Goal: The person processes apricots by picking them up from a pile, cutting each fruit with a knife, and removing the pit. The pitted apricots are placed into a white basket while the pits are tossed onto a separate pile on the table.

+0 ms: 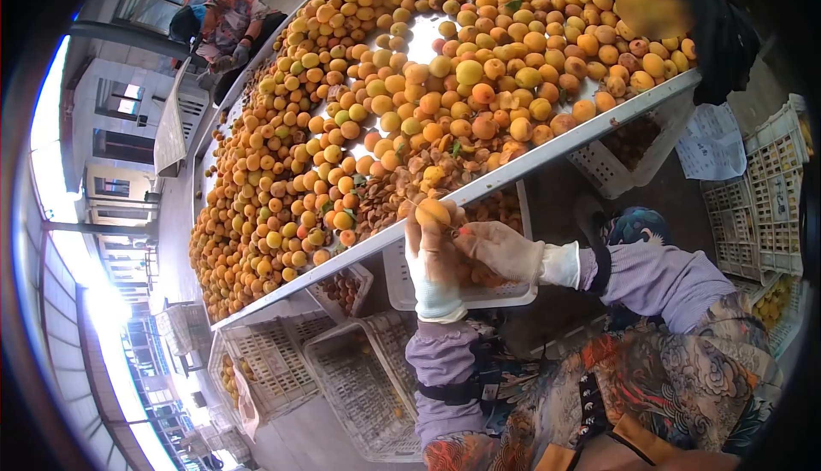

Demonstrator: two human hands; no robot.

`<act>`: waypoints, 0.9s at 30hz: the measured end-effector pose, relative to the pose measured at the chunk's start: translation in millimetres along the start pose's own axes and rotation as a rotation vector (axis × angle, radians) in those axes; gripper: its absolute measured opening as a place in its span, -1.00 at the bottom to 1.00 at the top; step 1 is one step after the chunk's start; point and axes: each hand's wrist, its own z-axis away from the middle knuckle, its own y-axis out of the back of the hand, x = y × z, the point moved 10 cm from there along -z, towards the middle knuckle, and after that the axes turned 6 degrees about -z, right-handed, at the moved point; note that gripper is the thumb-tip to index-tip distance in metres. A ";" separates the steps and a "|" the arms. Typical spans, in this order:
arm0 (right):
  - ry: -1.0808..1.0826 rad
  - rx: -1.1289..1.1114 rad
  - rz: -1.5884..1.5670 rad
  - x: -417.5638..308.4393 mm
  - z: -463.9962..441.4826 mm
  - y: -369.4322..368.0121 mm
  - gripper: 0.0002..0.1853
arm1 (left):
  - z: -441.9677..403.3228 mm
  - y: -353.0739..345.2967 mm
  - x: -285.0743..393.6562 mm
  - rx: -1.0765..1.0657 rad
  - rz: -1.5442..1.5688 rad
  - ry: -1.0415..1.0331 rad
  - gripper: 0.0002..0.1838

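While the left hand (434, 257) holds the apricot (433, 212) — its axis is unclear.

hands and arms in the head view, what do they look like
The left hand and right hand wear gloves with whitish cuffs. Above are lilac sleeves, each with a dark band.

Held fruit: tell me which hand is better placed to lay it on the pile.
Left, I'd judge: the left hand appears to hold the fruit at its fingertips, by the table rim and pile; the right hand sits farther back from both.
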 end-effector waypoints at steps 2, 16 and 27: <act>0.040 0.013 -0.020 8.6 -0.8 -1.1 -0.73 | 0.3 -1.8 -9.3 -0.013 0.089 0.052 -0.46; -0.392 -0.044 -0.124 6.4 9.2 -10.7 -0.59 | -3.1 4.5 0.0 -0.026 0.221 0.038 -0.42; -0.304 -0.009 -0.208 10.5 6.5 -10.1 -0.61 | 6.0 0.3 -22.8 0.013 0.380 0.202 -0.41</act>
